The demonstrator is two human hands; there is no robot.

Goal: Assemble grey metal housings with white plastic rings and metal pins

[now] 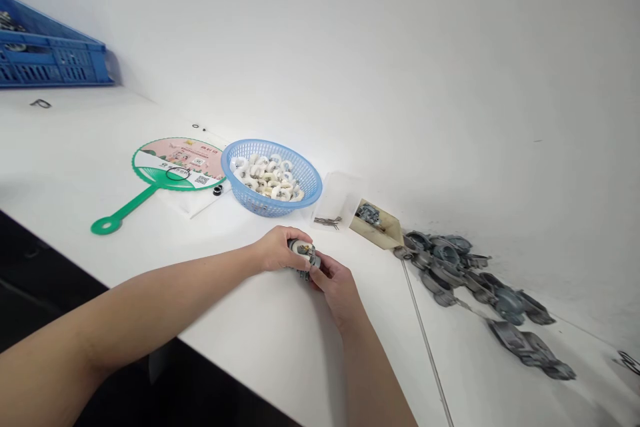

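Observation:
Both hands hold one small round metal housing (306, 255) with a white ring-shaped part in its top, just above the white table. My left hand (280, 250) is closed round its left side, thumb across the near face. From the right, my right hand (334, 283) grips it between thumb and fingers. Fingers cover much of the housing's underside. Beyond my hands stands a blue plastic basket (313, 195) with many white ring-shaped parts (273, 177) in it. Close by on the right is a clear plastic box (341, 195) with thin metal pins (327, 221).
A cream tray (376, 233) holds small metal pieces. Grey metal housings (447, 260) lie piled along the wall at right. A green-handled fan (175, 163) lies left of the basket, beside a small black ring (217, 191). A blue crate (60, 57) stands far left.

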